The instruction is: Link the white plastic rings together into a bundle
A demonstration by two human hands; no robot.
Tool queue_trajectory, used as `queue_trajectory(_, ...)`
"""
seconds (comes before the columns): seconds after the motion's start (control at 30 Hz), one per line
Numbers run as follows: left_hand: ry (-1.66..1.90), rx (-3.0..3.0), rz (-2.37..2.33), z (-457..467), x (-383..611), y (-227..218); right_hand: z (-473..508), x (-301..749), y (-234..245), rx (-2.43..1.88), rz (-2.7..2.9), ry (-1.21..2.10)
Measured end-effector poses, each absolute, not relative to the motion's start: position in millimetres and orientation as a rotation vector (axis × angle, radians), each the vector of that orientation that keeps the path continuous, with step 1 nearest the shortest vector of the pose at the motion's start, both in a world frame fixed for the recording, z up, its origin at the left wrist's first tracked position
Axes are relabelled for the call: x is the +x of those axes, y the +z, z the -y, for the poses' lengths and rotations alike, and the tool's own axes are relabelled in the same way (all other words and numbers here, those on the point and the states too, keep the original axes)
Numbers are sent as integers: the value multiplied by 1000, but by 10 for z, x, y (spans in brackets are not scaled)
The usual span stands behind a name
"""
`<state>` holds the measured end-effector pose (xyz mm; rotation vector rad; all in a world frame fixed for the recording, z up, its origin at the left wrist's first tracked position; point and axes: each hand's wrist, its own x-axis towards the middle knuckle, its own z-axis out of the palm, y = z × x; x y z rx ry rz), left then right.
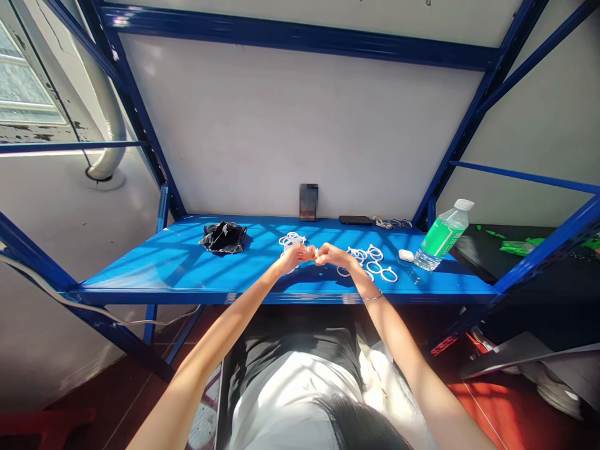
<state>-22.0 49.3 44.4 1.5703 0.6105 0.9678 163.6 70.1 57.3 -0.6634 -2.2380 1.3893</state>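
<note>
Seeing dark hair (363, 426) closest of all, near six o'clock, with a white shirt (290, 397) just beside. Counting the clock from the left hand (296, 254) and right hand (330, 255). Starting far left, spotting a red stool (47, 422) at eight o'clock, and a window (28, 87) and a fat pipe (110, 109) at ten. Next, meeting a blue table (150, 265), spreading from nine to three o'clock.

Finding a crinkly black bag (224, 238) on top at nine o'clock, well apart from the hands. Coming next to a little heap of white rings (291, 237), touching or just behind the left hand, at ten. Bending the left fingers close together, and meeting the right fingertips. Pinching a small white bit (316, 251) there with both hands. Not telling its shape, being too small. Seeing a dark box (309, 203) standing by the wall at twelve. Bending the right fingers together too, and wearing a thin bracelet (374, 297) at four.

Looking at a flat black phone (355, 220) at two. Seeing more white rings (360, 255) near the right hand, at three. Farther along at three, finding a small white case (405, 255), a bottle (442, 236) with a green label, and green packets (517, 247).
</note>
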Motion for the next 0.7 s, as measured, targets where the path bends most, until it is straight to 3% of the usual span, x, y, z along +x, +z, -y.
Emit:
queue_trajectory(0.37,1062,1787,-733,-496,-350,488,-710,1654,613,-641,2199,1163)
queue_trajectory(0.6,1298,2370,-1247,-575,-409,347,-782,1742,503,-1337,2092,240)
queue_trajectory(0.7,1292,2535,-1385,-604,-434,304,-785,1827,487,-1651,1961,29)
